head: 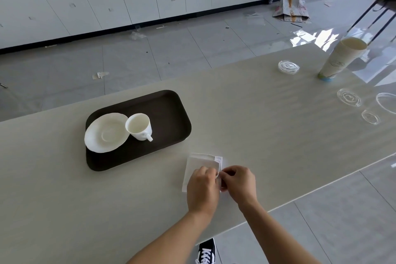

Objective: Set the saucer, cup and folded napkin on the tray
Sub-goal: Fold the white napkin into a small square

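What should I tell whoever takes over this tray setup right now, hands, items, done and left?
Left hand and right hand: both pinching the white napkin, mid-fold, on the table just right of the tray's near corner.
Saucer and cup: on the dark tray, cup upright beside the saucer, not on it.
Done: saucer and cup placed.
Left: finish the fold, then lay the napkin on the tray; the right half looks free.

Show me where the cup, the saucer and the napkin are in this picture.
cup [139, 127]: head view, on its inner wall just below the rim.
saucer [106, 134]: head view, on the round well at its centre.
napkin [200, 162]: head view, on the upper folded part above the hands.
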The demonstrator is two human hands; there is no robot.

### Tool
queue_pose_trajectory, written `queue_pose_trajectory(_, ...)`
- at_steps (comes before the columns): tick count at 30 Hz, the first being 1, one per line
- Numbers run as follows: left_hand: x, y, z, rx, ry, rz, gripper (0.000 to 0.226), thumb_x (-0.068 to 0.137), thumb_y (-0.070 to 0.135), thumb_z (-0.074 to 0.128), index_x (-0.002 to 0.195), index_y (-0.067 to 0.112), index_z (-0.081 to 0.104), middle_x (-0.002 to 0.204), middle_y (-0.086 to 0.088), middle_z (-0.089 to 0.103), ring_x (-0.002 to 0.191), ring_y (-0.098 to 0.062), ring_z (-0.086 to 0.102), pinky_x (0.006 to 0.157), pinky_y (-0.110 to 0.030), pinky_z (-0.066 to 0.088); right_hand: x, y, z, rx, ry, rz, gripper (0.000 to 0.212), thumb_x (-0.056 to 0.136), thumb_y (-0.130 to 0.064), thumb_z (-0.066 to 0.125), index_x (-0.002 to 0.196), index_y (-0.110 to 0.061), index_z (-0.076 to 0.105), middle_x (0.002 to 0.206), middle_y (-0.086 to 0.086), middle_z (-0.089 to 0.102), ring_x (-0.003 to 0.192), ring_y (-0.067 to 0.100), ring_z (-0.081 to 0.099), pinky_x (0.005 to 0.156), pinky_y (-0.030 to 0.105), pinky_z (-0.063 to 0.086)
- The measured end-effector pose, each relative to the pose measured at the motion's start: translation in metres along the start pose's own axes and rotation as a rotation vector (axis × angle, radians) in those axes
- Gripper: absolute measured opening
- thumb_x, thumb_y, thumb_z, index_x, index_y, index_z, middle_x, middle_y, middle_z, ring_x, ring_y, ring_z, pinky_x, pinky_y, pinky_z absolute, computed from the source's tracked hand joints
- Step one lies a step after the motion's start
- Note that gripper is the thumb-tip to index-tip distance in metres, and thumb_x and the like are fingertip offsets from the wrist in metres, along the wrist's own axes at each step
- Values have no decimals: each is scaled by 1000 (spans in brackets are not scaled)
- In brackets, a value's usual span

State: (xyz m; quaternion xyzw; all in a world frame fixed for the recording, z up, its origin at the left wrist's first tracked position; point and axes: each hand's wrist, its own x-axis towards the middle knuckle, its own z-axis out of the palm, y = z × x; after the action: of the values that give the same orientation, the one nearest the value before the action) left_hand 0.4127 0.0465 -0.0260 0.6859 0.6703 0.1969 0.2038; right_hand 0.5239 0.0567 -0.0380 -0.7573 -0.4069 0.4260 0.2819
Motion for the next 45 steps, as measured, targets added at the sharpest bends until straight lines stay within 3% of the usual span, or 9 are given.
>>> queue_pose_trajectory(13,-15,-24,10,118,1,301,12,74,19,75,78,22,65,76,5,57,73,-18,53,67,-30,44,3,1,-3,8,-165,-6,21,81,-3,59,67,-12,73,62,6,74,55,19,73,62,46,64)
queue_pose_trajectory(16,-15,-37,5,189,36,335,18,70,5,74,75,20,65,74,3,58,70,-20,53,69,-30,45,9,-3,-5,-108,-146,-77,14,86,-22,65,75,-15,70,62,2,73,55,16,71,62,41,63)
queue_pose_trajectory(18,-18,-47,2,228,45,373,23,65,-1,72,77,18,66,74,0,58,70,-22,54,71,-31,45,12,-6,-5,-336,-39,-222,25,84,-46,68,88,-21,67,69,-7,68,61,11,65,59,28,53)
queue_pose_trajectory(22,-23,-65,-4,237,29,451,35,62,-7,71,91,14,70,80,-4,62,72,-24,56,68,-30,50,14,-14,9,-574,-84,-386,42,79,-66,63,104,-32,62,92,-13,60,77,14,62,57,27,40)
queue_pose_trajectory(26,-24,-70,-10,227,27,449,37,61,-10,71,90,13,68,84,-5,60,72,-24,56,63,-30,49,19,-21,22,-641,-105,-395,20,88,-41,59,94,-23,65,94,-5,60,86,23,63,62,31,47)
queue_pose_trajectory(31,-25,-75,-11,254,102,364,44,66,-7,65,105,12,68,99,-6,66,92,-26,61,77,-33,49,24,-17,22,-609,-89,-412,16,92,-23,60,89,-10,70,96,3,60,88,24,61,67,32,48)
queue_pose_trajectory(35,-26,-80,-11,245,121,330,28,70,-4,66,93,10,71,90,-5,66,85,-27,61,80,-36,49,23,-15,20,-545,-108,-370,18,90,-28,63,90,-11,69,98,4,63,81,24,63,69,32,51)
queue_pose_trajectory(38,-24,-82,-11,162,104,271,25,65,-7,72,85,9,71,84,-5,64,78,-26,60,67,-34,53,21,-18,21,-570,-126,-355,32,83,-45,71,86,-14,66,92,-1,59,78,21,59,64,30,43)
queue_pose_trajectory(45,-24,-85,-7,147,118,296,34,59,-12,72,83,12,71,75,-2,58,70,-24,54,64,-32,49,35,-23,17,-594,-252,-293,33,83,-32,73,66,-13,52,84,1,53,67,18,50,53,26,37)
